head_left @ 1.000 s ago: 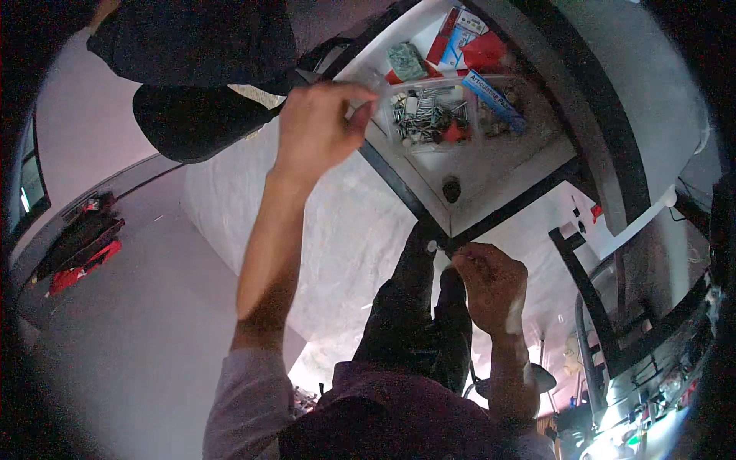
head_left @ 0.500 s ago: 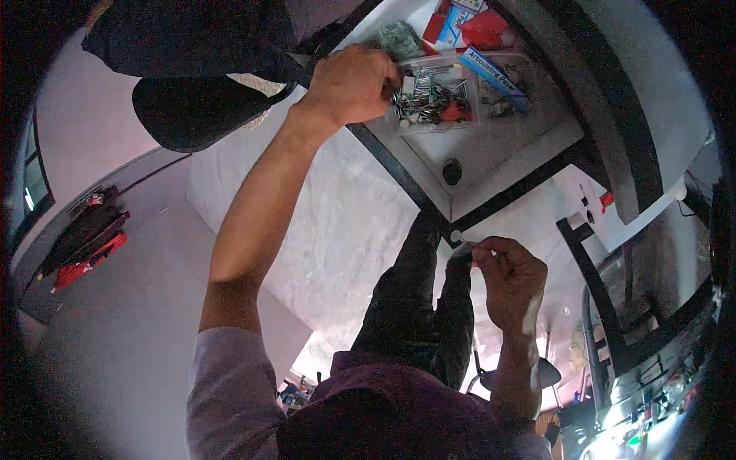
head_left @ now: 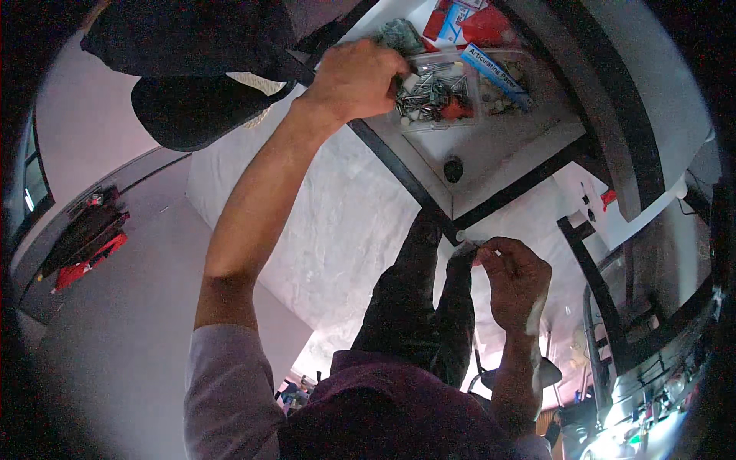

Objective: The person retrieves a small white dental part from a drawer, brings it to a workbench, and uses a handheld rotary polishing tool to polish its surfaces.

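My left hand is over the near left edge of a clear plastic box, in an open drawer. Its fingers curl down, and their tips and anything between them are hidden. Many thin metal bits fill the box, along with small white pieces and an orange-red piece. Lower and to the right, my right hand pinches a thin stick with a round pale tip between thumb and forefinger. That tip points left, close to the drawer's front corner.
A blue-and-white packet lies across the box's right part. Behind are a green-grey bundle and red packets. A small black round thing sits on the drawer floor. Dark chair parts stand at left.
My left hand has shifted slightly up and right at the box's edge. My right hand has moved a little to the right and down, still pinching the stick.
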A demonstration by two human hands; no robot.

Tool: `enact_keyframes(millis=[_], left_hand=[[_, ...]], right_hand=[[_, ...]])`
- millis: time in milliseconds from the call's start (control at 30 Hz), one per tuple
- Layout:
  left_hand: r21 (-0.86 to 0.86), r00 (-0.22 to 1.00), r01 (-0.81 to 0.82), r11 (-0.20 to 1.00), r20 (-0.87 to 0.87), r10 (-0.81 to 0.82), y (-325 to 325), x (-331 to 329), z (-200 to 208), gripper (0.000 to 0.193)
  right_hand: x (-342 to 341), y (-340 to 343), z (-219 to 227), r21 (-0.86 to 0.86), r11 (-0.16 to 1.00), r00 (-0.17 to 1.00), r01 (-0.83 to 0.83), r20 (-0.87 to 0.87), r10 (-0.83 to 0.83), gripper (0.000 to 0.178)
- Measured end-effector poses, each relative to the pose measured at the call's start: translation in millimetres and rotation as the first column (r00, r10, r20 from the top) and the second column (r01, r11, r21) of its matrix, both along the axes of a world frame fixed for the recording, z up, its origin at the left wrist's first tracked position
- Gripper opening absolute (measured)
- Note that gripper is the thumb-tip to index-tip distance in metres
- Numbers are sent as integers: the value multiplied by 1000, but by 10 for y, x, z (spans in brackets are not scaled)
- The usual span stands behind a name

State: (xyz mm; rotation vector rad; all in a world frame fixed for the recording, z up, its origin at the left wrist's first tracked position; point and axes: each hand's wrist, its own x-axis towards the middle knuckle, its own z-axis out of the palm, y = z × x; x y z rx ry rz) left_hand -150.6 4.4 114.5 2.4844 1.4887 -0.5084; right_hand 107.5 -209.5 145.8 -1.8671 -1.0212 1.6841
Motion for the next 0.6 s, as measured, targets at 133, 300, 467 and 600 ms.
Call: enact_keyframes(millis=[133, 300, 467, 600], left_hand=[[-52, 999, -3, 999, -38, 1, 60, 19, 43, 27], [-91, 984, 114, 989, 147, -100, 78, -100, -116, 30], [-75, 990, 108, 991, 98, -100, 83, -62, -136, 31], [-67, 996, 89, 994, 38, -86, 62, -19, -117, 27]], right_hand=[[18, -23, -30, -20, 999, 999, 32, -13, -32, 15], [31, -72, -87, -14, 998, 998, 55, -43, -55, 15], [17, -21, -10, -18, 1000, 1000, 21, 0, -21, 13], [10, -102, -102, 15, 997, 996, 70, -55, -69, 12]])
